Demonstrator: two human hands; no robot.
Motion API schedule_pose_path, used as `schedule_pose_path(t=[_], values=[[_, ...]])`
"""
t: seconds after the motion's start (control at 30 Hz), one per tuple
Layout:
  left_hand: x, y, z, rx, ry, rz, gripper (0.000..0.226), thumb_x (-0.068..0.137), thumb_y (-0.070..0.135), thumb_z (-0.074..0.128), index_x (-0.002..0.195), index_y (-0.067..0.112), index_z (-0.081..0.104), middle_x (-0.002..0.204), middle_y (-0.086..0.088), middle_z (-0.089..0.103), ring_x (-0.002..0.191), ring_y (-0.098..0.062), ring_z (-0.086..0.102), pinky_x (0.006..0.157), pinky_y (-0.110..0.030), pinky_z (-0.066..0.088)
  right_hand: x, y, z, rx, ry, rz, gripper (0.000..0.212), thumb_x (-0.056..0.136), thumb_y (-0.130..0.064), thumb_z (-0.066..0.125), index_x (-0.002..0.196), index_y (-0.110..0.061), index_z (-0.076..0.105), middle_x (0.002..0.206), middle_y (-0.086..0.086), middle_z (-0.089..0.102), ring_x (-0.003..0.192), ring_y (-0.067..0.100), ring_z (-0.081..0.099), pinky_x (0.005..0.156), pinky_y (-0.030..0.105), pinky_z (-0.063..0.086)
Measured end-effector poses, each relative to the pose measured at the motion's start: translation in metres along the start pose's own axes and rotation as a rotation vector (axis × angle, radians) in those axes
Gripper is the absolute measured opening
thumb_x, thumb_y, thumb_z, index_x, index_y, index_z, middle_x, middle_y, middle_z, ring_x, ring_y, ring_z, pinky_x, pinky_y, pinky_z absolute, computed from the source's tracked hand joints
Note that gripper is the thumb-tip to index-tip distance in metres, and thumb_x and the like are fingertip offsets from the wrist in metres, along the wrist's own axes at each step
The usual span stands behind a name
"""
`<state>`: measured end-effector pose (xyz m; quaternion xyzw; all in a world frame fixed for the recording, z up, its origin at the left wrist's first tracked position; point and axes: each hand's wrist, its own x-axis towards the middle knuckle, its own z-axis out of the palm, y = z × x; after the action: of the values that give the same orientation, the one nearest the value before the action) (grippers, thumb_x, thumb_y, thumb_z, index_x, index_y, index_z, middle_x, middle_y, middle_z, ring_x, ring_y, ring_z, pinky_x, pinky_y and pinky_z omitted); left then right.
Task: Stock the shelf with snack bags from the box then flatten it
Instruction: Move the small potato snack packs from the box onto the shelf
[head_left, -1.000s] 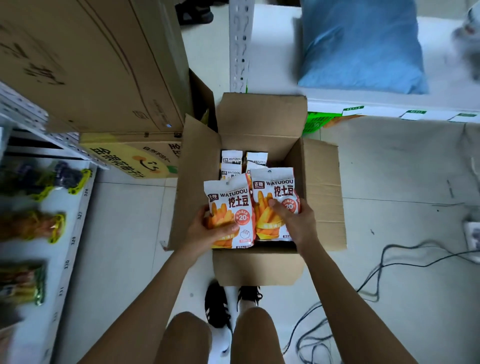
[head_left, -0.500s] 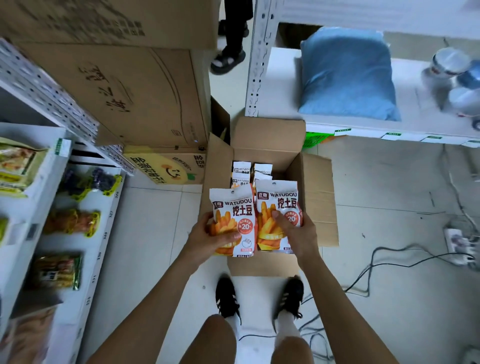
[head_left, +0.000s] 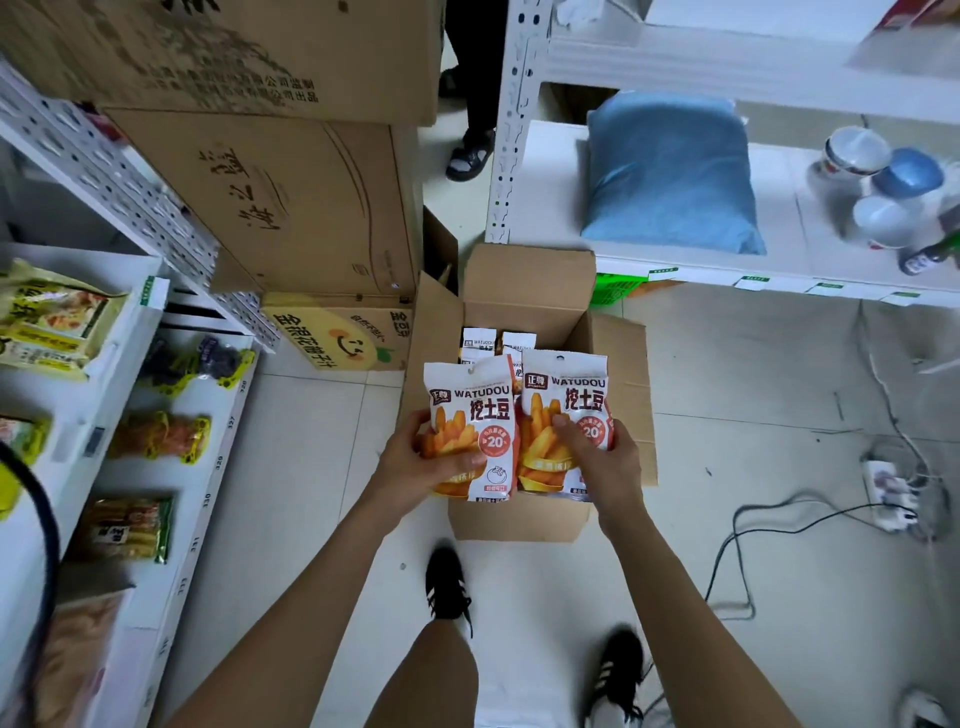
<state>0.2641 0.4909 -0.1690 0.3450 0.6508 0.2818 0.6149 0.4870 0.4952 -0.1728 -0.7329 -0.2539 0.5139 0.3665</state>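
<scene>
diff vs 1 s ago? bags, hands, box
The left hand and right hand have lifted their snack bags, the left bag and the right bag, up out of the box as the person rises; the view now takes in more of the shelf at left. Nothing was let go or newly gripped. The box stays open on the floor with more bags inside.

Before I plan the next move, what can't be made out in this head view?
- How many bags remain in the box: the two held bags cover them.
- Whether either hand holds more than one bag: hidden behind the fronts.
- Cups on the right shelf: blurred.
- Left shelf: cut off by the frame edge.
</scene>
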Motion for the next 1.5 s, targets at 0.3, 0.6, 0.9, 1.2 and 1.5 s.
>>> schedule_pose_path(t=[0.3, 0.6, 0.9, 1.2, 1.5], values=[[-0.078, 0.013, 0.02, -0.157, 0.153, 0.071, 0.067, 0.061, 0.022, 0.09, 0.119, 0.027, 0.058, 0.11, 0.009, 0.071, 0.092, -0.006, 0.071, 0.066, -0.019, 0.056, -0.043, -0.029, -0.035, -0.07, -0.142, -0.115, 0.048, 0.073, -0.042, 0.082, 0.113, -0.023, 0.063, 0.106, -0.004, 0.073, 0.092, 0.018, 0.072, 0.085, 0.043, 0.06], [-0.18, -0.03, 0.025, -0.37, 0.473, 0.108, 0.071, 0.056, 0.024, 0.094, 0.119, 0.025, 0.059, 0.106, 0.007, 0.073, 0.095, -0.009, 0.071, 0.075, -0.023, 0.057, -0.097, -0.038, -0.036, -0.191, -0.532, -0.227, 0.059, 0.064, -0.046, 0.088, 0.115, -0.028, 0.066, 0.108, -0.009, 0.074, 0.1, 0.015, 0.071, 0.09, 0.043, 0.057], [-0.316, -0.088, -0.032, -0.54, 0.778, 0.148, 0.091, 0.036, 0.041, 0.091, 0.119, 0.022, 0.059, 0.106, 0.004, 0.074, 0.096, -0.012, 0.072, 0.081, -0.028, 0.057, -0.215, -0.019, 0.039, -0.254, -0.852, -0.33, 0.031, 0.076, -0.018, 0.082, 0.101, -0.023, 0.064, 0.097, -0.01, 0.073, 0.081, -0.004, 0.069, 0.074, 0.019, 0.057], [-0.451, -0.137, -0.111, -0.539, 1.058, 0.191, 0.059, 0.064, 0.009, 0.088, 0.113, 0.022, 0.057, 0.105, 0.005, 0.071, 0.083, 0.0, 0.071, 0.069, -0.016, 0.056, -0.359, 0.011, 0.124, -0.29, -1.102, -0.448, 0.032, 0.079, -0.012, 0.08, 0.107, -0.01, 0.065, 0.1, -0.004, 0.074, 0.075, -0.006, 0.068, 0.063, 0.009, 0.05], [-0.53, -0.14, -0.198, -0.493, 1.262, 0.238, 0.074, 0.061, 0.017, 0.09, 0.124, 0.019, 0.051, 0.107, 0.005, 0.068, 0.084, -0.001, 0.069, 0.064, -0.015, 0.055, -0.457, 0.007, 0.215, -0.278, -1.285, -0.477, 0.045, 0.075, -0.031, 0.083, 0.114, -0.018, 0.066, 0.105, -0.01, 0.073, 0.097, 0.004, 0.068, 0.073, 0.016, 0.052]])
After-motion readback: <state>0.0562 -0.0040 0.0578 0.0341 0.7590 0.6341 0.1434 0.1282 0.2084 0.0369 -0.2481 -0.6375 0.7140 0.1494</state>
